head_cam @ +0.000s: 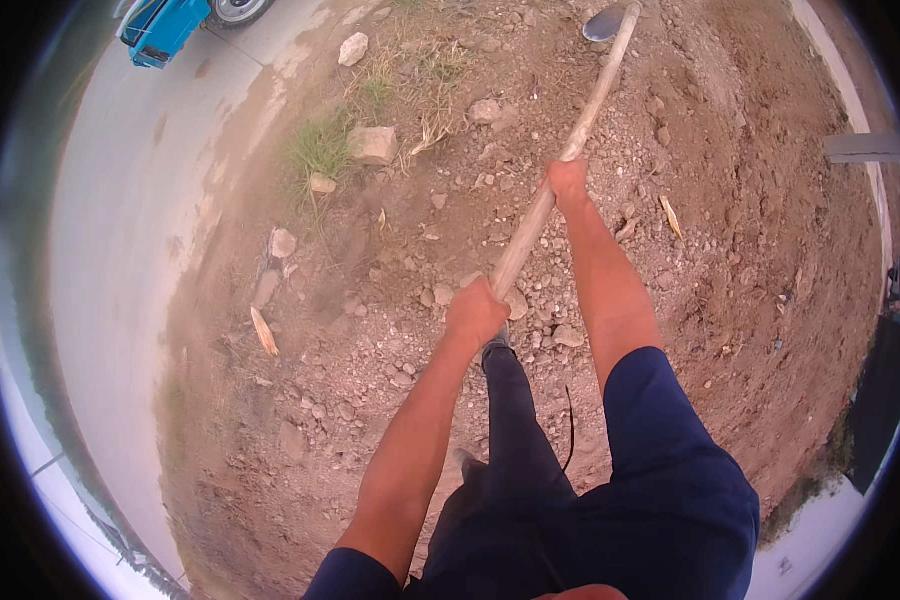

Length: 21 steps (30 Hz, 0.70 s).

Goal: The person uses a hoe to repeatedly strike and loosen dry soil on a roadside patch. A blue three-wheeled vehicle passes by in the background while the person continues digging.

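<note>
Both hands grip the long wooden handle (529, 232) of a hoe. My left hand (477, 309) is wrapped around the near end of the handle, above my forward shoe. Farther up the shaft, my right hand (568, 182) is closed around it. The handle slants away to the upper right, where the metal hoe blade (604, 24) shows at the top edge of the view. Loose, stony soil (450, 247) lies beneath the tool; whether the blade touches it I cannot tell.
A stone block (373, 145) sits beside a grass tuft (321, 154). Several other rocks and dry husks (264, 331) lie about. A paved road (112, 225) runs along the left, with a blue vehicle (166, 34) at upper left. A pale kerb (844, 82) borders the right.
</note>
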Each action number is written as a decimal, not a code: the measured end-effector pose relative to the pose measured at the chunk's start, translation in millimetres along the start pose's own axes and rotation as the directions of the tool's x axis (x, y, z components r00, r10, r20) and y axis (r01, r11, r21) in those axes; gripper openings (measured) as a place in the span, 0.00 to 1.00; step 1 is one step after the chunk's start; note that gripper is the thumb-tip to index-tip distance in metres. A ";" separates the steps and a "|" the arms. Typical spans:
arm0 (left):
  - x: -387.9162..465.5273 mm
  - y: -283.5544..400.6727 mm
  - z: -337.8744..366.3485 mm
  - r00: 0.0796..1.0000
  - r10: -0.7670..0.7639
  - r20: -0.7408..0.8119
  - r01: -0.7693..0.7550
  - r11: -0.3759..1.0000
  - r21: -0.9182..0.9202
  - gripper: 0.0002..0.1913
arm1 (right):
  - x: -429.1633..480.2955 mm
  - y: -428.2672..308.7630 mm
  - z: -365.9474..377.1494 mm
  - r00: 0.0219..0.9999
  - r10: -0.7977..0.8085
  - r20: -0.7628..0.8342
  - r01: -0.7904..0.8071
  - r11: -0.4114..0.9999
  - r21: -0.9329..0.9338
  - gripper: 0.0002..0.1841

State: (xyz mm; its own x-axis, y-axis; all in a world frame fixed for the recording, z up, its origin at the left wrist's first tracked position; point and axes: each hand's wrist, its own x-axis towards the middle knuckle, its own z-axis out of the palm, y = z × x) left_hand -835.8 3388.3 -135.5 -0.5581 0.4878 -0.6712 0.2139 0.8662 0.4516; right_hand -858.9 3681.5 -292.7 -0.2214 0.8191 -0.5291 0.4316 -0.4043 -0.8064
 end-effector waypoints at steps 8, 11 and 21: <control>-237.9 -211.4 23.4 0.949 -0.300 0.102 0.283 0.947 0.152 0.20 | -310.8 197.7 52.1 0.967 0.256 0.012 -0.235 0.905 -0.353 0.31; -354.0 -276.5 46.2 0.972 -0.232 -0.037 0.235 0.952 0.195 0.19 | -427.4 263.6 50.9 0.951 0.305 0.050 -0.296 0.945 -0.139 0.27; -747.2 -563.9 173.8 0.909 -0.373 -0.185 0.412 0.873 0.260 0.17 | -857.1 492.9 15.0 0.841 0.324 0.433 -0.358 0.934 -0.004 0.08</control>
State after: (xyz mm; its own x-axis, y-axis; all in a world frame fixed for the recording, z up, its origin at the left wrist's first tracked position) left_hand -400.0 2554.2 9.2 -0.7358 0.0998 -0.6698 0.1651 0.9857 -0.0346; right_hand -469.5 2774.1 -240.6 -0.4248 0.3817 -0.8209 0.4860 -0.6689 -0.5625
